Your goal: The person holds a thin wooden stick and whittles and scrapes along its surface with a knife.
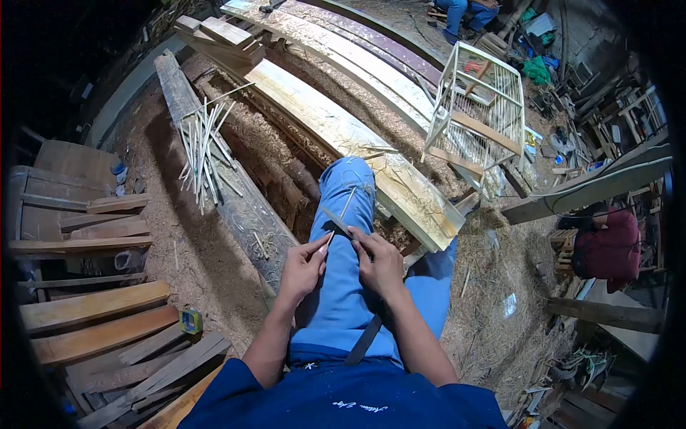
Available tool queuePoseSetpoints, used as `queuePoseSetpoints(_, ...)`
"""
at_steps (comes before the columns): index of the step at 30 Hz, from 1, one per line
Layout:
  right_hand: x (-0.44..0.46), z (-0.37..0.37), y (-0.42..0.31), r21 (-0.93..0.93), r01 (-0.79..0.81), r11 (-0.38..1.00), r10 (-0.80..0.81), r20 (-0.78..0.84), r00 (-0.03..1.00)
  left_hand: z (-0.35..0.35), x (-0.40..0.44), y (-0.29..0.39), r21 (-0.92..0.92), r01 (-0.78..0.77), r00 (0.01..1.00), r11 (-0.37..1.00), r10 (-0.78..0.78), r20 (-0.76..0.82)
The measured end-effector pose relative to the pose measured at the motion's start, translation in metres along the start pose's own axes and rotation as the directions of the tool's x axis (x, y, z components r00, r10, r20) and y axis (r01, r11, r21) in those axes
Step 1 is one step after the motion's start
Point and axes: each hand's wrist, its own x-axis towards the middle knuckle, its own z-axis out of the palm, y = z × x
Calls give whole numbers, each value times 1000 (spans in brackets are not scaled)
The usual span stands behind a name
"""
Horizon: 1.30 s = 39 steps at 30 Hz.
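The thin stick (348, 202) is pale, slender and nearly straight, located at the centre of the frame over a blue trouser leg (336, 300). The left hand (304, 269) pinches its lower end. The right hand (379, 264) grips a narrow, flat grey blade (333, 218) crossing the stick; contact cannot be confirmed. Similar pale sticks (203, 146) lie loosely heaped upper left on a weathered plank (251, 223).

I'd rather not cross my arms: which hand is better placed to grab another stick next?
Probably your left hand: it's nearer the stick pile, though holding a thin stick; your right hand holds the blade.
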Motion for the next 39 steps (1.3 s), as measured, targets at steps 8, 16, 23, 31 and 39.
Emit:
queuePoseSetpoints(8, 6, 6, 12, -12, -63, 998, 62, -41, 997, -8, -25, -7, 15, -27, 1000, 1000, 27, -8)
queuePoseSetpoints(16, 14, 8, 12, -6, -58, 998, 57, -67, 996, -14, -62, -1, 7, 50, 998, 999, -50, -43)
queuePoseSetpoints(23, 2, 2, 5, 39, 50, 998, -50, -6, 999, -1, -23, 5, 68, 4, 999, 998, -1, -42)
queuePoseSetpoints(31, -2, 2, -4, -30, -16, 999, 17, 30, 999, -2, -14, -4, 137, -80, 994, 987, 90, -64)
queuePoseSetpoints(39, 2, 7, 7, -111, -70, 991, 65, -44, 997, -3, -36, -5, 166, -43, 996, 985, 56, -71)
